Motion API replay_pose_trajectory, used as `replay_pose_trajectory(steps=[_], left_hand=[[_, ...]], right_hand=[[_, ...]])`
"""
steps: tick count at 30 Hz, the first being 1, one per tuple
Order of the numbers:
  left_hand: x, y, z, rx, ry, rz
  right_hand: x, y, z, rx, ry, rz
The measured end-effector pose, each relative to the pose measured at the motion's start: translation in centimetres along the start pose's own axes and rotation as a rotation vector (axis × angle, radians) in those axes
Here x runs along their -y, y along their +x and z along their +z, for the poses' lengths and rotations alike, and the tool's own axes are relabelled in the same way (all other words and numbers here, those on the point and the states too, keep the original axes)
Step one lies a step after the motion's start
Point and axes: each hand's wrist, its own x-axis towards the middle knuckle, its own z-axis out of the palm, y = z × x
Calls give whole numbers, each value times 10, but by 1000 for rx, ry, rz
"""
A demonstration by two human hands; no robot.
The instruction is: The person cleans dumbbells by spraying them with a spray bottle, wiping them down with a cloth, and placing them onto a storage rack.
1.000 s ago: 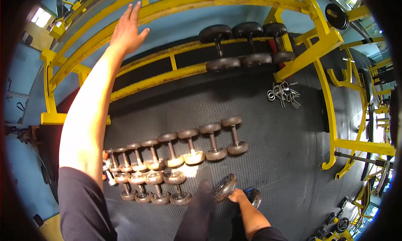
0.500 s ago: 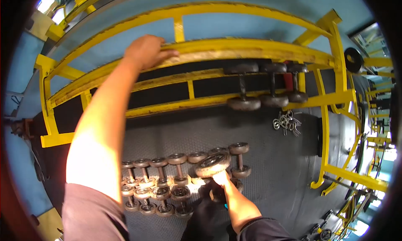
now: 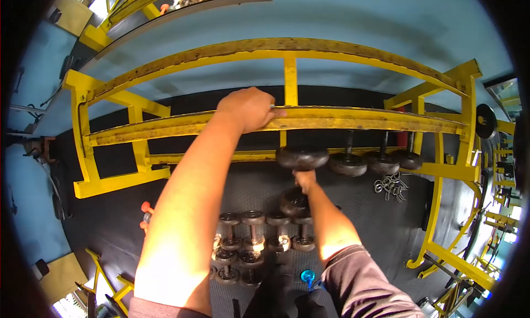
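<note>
My left hand (image 3: 247, 109) is wrapped over the front upper rail of a yellow dumbbell rack (image 3: 353, 119). Below that rail, my right hand (image 3: 305, 180) grips the handle of a black dumbbell (image 3: 302, 158). One round head of it is up at the lower shelf and the other hangs beneath my fist. Just right of it, several dumbbells (image 3: 348, 164) stand side by side on the lower shelf, their far heads hidden by the upper rail. More dumbbells (image 3: 253, 229) lie in two rows on the floor, partly covered by my left arm.
Metal spring clips (image 3: 391, 186) lie on the black rubber floor, right of the shelved dumbbells. A blue object (image 3: 308, 276) is near my feet. An orange-ended dumbbell (image 3: 146, 207) shows left of my forearm. A weight plate (image 3: 486, 121) hangs at the rack's right.
My right hand has lifted the dumbbell from above the floor rows to the lower shelf. My left hand remains on the rail, and the view has shifted.
</note>
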Motion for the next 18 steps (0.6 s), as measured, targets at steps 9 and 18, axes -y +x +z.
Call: replay_pose_trajectory(steps=[9, 18], left_hand=[[3, 0, 2, -15, -57, -3], [3, 1, -1, 19, -40, -5]], right_hand=[[66, 80, -2, 39, -296, -68], [72, 106, -1, 70, -272, -185]])
